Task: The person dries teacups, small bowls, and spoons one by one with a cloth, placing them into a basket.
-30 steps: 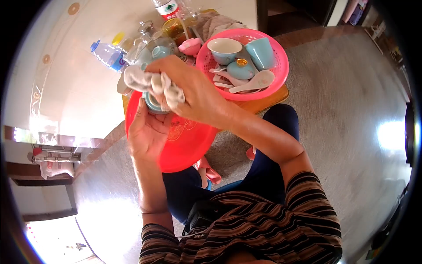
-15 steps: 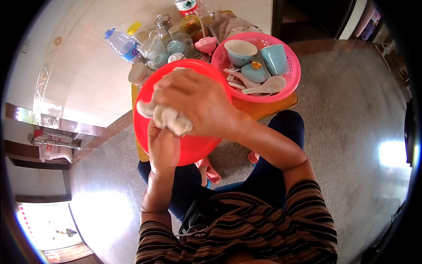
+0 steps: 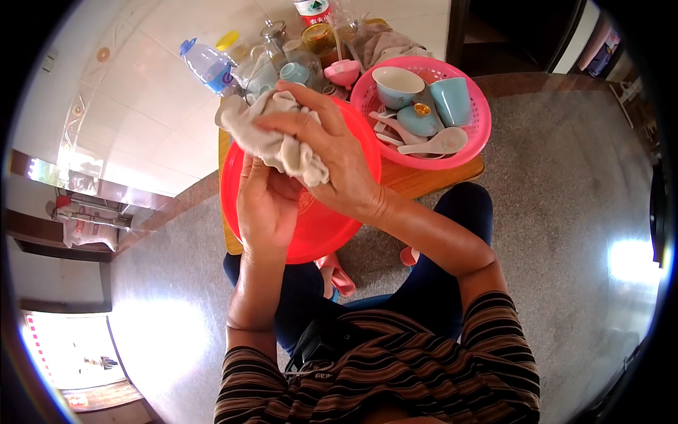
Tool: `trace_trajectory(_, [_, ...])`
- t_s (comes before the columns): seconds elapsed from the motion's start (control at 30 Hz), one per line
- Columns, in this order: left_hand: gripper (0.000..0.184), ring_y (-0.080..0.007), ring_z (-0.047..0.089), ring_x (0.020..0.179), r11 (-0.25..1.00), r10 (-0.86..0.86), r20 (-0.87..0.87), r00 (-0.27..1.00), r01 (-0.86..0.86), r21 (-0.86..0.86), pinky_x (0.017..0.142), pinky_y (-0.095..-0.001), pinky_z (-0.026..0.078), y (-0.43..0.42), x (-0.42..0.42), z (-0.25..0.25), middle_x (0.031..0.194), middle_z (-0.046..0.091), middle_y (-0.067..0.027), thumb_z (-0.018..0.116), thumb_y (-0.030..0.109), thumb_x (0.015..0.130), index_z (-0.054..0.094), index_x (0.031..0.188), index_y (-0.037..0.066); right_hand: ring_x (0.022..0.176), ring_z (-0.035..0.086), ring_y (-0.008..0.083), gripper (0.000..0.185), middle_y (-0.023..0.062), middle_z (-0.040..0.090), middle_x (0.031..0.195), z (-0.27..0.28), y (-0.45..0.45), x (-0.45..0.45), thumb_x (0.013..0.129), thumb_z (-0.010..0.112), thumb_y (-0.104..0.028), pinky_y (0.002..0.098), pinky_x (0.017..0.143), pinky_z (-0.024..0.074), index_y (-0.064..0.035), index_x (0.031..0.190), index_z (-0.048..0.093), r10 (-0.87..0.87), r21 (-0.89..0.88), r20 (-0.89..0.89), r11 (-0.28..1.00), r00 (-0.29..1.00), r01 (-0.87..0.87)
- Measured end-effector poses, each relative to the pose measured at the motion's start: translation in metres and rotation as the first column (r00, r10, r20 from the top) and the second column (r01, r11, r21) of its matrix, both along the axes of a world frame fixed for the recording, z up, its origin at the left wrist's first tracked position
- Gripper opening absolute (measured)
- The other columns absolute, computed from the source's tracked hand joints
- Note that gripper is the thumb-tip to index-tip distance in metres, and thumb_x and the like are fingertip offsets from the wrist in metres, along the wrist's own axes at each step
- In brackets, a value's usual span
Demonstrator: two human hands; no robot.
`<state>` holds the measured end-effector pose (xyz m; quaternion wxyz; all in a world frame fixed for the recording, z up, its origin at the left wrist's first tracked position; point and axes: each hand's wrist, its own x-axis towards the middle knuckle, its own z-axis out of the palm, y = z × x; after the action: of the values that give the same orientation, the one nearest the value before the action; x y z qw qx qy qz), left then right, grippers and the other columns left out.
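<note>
A crumpled off-white cloth (image 3: 272, 134) is bunched between my two hands above the red plastic basin (image 3: 332, 237). My right hand (image 3: 335, 152) comes over it from the right, its fingers closed across the folds. Below the bundle, my left hand (image 3: 268, 208) grips from underneath, palm turned up and fingertips hidden by the fabric. Whether anything is wrapped inside the cloth, I cannot tell.
A pink basket (image 3: 484, 116) right of the basin holds a bowl (image 3: 399, 86), a light-blue cup (image 3: 452, 100), a blue lid (image 3: 417, 121) and white spoons (image 3: 441, 143). Behind stand a plastic bottle (image 3: 206, 63), glassware and a pink bowl (image 3: 342, 72) on the wooden table (image 3: 417, 182).
My right hand has shifted right and its fingers have lifted, so more of the cloth shows, spread wider. My left hand has turned its palm further up. The view has shifted slightly.
</note>
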<state>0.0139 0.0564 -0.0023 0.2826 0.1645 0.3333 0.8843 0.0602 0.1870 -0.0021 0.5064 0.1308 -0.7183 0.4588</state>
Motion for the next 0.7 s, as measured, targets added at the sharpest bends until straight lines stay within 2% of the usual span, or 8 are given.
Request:
trace_trajectory(0.17, [0.030, -0.0186, 0.059, 0.106, 0.901, 0.110, -0.562, 0.820, -0.321, -0.292, 0.092, -0.0306, 0.047, -0.001, 0.013, 0.005, 0.118, 0.060, -0.0087, 0.048, 0.012, 0.101, 0.050, 0.128, 0.000, 0.113, 0.052, 0.0377, 0.036, 0.0164, 0.051, 0.128, -0.001, 0.013, -0.004, 0.076, 0.069, -0.012, 0.0420, 0.094, 0.0443, -0.0125, 0.111, 0.063, 0.108, 0.018, -0.001, 0.994, 0.994, -0.108])
trace_trajectory(0.23, [0.020, -0.0150, 0.061, 0.085, 0.748, -0.112, -0.850, 0.515, -0.519, -0.414, 0.080, -0.0255, 0.047, -0.004, 0.017, 0.021, 0.095, 0.065, -0.0053, 0.051, 0.010, 0.100, 0.059, 0.111, -0.003, 0.098, 0.060, 0.0258, 0.027, 0.0111, 0.060, 0.112, -0.001, 0.017, -0.007, 0.082, 0.069, -0.015, 0.0358, 0.083, 0.0483, -0.0091, 0.108, 0.063, 0.141, -0.125, -0.034, 0.982, 0.989, -0.144])
trace_trajectory(0.27, [0.020, -0.0150, 0.061, 0.085, 0.748, -0.111, -0.849, 0.516, -0.519, -0.414, 0.080, -0.0255, 0.047, -0.006, 0.016, 0.027, 0.095, 0.065, -0.0053, 0.051, 0.010, 0.100, 0.059, 0.111, -0.003, 0.098, 0.060, 0.0258, 0.027, 0.0111, 0.060, 0.112, 0.001, 0.020, -0.004, 0.082, 0.069, -0.015, 0.0358, 0.083, 0.0483, -0.0091, 0.108, 0.063, 0.142, -0.125, -0.032, 0.982, 0.989, -0.145])
trace_trajectory(0.33, [0.019, -0.0152, 0.061, 0.084, 0.656, -0.269, -0.917, 0.294, -0.641, -0.398, 0.080, -0.0270, 0.047, -0.008, 0.014, 0.033, 0.091, 0.064, -0.0058, 0.052, 0.009, 0.098, 0.060, 0.108, -0.004, 0.075, 0.059, 0.0102, 0.021, 0.0019, 0.062, 0.086, 0.009, 0.029, 0.006, 0.090, 0.067, -0.021, 0.0261, 0.065, 0.0475, -0.0055, 0.104, 0.063, 0.632, -0.659, 0.206, 0.654, 0.747, -0.371])
trace_trajectory(0.37, [0.020, -0.0163, 0.060, 0.088, 0.699, -0.238, -0.934, 0.267, -0.621, -0.356, 0.082, -0.0277, 0.047, -0.008, 0.009, 0.031, 0.095, 0.063, -0.0082, 0.053, 0.010, 0.098, 0.059, 0.110, -0.005, 0.062, 0.052, 0.0016, 0.023, -0.0050, 0.057, 0.070, 0.012, 0.031, 0.005, 0.095, 0.064, -0.026, 0.0198, 0.052, 0.0415, -0.0039, 0.101, 0.063, 0.681, -0.673, 0.135, 0.596, 0.719, -0.438])
trace_trajectory(0.53, [0.029, -0.0140, 0.054, 0.105, 0.762, 0.028, -0.871, 0.491, -0.574, -0.299, 0.090, -0.0269, 0.043, 0.006, 0.006, 0.018, 0.118, 0.056, -0.0094, 0.048, 0.019, 0.102, 0.053, 0.123, -0.001, 0.070, 0.055, 0.0072, 0.018, -0.0012, 0.057, 0.078, 0.008, 0.014, 0.006, 0.093, 0.065, -0.020, 0.0228, 0.060, 0.0437, -0.0040, 0.100, 0.060, 0.588, -0.712, 0.087, 0.601, 0.804, -0.363])
trace_trajectory(0.63, [0.049, -0.0161, 0.053, 0.113, 0.814, 0.051, -0.671, 0.739, -0.420, -0.400, 0.093, -0.0315, 0.045, 0.008, 0.007, 0.010, 0.130, 0.051, -0.0085, 0.036, 0.036, 0.105, 0.038, 0.141, 0.003, 0.084, 0.057, 0.0245, 0.029, 0.0098, 0.054, 0.090, -0.011, 0.009, -0.011, 0.078, 0.073, -0.007, 0.0337, 0.073, 0.0459, -0.0036, 0.103, 0.058, 0.202, -0.285, -0.036, 0.937, 0.979, -0.203])
trace_trajectory(0.7, [0.051, -0.0175, 0.053, 0.116, 0.843, 0.021, -0.546, 0.837, -0.308, -0.440, 0.094, -0.0327, 0.046, 0.003, 0.004, 0.007, 0.131, 0.051, -0.0083, 0.033, 0.039, 0.105, 0.037, 0.142, 0.004, 0.084, 0.056, 0.0273, 0.032, 0.0103, 0.054, 0.090, -0.012, 0.011, -0.012, 0.074, 0.073, -0.006, 0.0347, 0.074, 0.0461, -0.0038, 0.102, 0.058, 0.160, -0.173, -0.032, 0.971, 0.987, -0.163])
